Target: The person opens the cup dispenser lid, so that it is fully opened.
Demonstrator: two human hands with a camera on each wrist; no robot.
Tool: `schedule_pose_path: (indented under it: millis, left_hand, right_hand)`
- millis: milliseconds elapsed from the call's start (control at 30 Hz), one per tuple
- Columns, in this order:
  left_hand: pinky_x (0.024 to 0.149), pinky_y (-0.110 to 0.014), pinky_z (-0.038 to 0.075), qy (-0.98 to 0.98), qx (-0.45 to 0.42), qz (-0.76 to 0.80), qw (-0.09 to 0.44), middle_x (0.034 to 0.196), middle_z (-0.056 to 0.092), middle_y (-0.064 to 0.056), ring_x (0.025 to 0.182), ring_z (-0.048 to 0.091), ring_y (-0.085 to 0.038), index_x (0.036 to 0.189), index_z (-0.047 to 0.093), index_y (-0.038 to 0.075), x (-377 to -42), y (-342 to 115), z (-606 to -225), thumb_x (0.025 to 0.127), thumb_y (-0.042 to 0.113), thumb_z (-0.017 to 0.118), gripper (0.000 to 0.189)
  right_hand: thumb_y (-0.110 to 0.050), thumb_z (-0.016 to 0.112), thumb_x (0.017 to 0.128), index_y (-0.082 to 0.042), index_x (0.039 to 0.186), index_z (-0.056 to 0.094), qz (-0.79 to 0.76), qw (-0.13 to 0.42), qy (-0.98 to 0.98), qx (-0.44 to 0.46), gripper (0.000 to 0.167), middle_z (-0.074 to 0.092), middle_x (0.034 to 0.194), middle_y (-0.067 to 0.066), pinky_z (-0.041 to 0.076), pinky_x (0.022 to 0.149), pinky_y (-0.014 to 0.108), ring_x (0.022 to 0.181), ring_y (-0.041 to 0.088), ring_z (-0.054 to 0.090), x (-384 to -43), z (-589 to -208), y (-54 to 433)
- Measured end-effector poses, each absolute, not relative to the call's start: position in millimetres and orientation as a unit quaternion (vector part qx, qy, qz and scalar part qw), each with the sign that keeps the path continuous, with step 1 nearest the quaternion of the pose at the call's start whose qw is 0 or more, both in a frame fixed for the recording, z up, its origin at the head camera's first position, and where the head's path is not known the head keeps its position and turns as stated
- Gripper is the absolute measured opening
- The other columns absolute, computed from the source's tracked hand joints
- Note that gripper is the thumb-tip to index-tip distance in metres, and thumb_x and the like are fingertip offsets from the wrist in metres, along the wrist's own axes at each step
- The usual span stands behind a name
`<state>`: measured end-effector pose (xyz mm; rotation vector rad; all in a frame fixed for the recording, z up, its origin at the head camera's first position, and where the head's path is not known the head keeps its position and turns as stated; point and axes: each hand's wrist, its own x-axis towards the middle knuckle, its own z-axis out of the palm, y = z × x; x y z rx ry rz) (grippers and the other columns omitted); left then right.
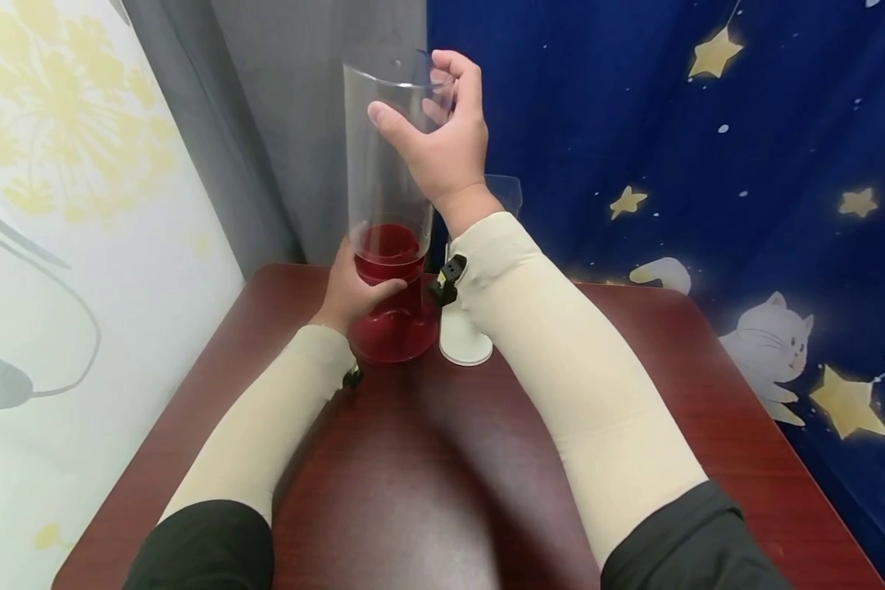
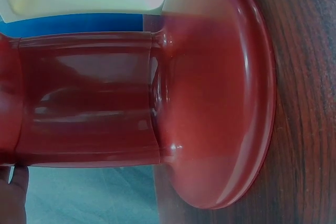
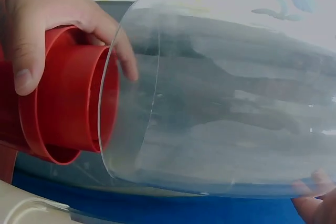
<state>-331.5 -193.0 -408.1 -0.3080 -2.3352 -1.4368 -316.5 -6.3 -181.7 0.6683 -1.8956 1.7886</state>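
Observation:
A red plastic stand (image 1: 394,336) with a wide round foot and a narrower neck is upright on the table. My left hand (image 1: 348,288) grips it near the top of the neck, thumb across the front. Above it, my right hand (image 1: 453,147) holds a large clear cylinder (image 1: 385,164) by its upper end, thumb on the near side and fingers at the far side. In the right wrist view the cylinder's open lower edge is right at the stand's red collar (image 3: 73,98), slightly overlapping its rim. The left wrist view shows the red foot (image 2: 210,93) flat on the table.
Just right of the stand is a white base (image 1: 466,340) with a clear container (image 1: 507,193) above it, partly hidden by my right arm. The reddish-brown table (image 1: 383,459) backs onto a grey curtain (image 1: 302,106) and a blue star-patterned curtain (image 1: 597,123).

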Motion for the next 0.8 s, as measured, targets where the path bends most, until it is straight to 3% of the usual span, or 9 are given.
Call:
schedule_pose_path:
  millis: [233,533,800]
  left_hand:
    - [0.105,-0.050,0.056,-0.811,-0.138,-0.526,0.215,0.150,0.053,0.003,0.135,0.052,-0.018,0.157,0.038,0.033,-333,-190,-411,0.075,0.035,0.096,0.100]
    - [0.105,-0.052,0.056,-0.792,-0.164,-0.548,0.214,0.149,0.054,-0.002,0.135,0.053,-0.020,0.156,0.039,0.027,-315,-186,-393,0.078,0.025,0.094,0.096]
    - [0.111,-0.051,0.052,-0.790,-0.177,-0.536,0.241,0.149,0.054,-0.005,0.133,0.056,-0.024,0.157,0.039,0.022,-332,-190,-414,0.078,0.020,0.095,0.097]
  right_hand:
    - [-0.022,0.089,0.078,-0.019,0.149,0.040,0.670,0.200,-0.669,0.253,0.087,0.050,0.150,0.001,0.053,0.104,0.023,0.131,0.013,0.060,-304,-182,-3]
    - [-0.017,0.090,0.076,-0.016,0.144,0.043,0.691,0.195,-0.640,0.275,0.083,0.052,0.142,0.002,0.054,0.103,0.025,0.125,0.016,0.063,-294,-189,-3]
    - [-0.018,0.090,0.076,-0.016,0.143,0.044,0.687,0.198,-0.644,0.274,0.082,0.054,0.146,0.003,0.054,0.103,0.030,0.122,0.016,0.062,-286,-199,12]
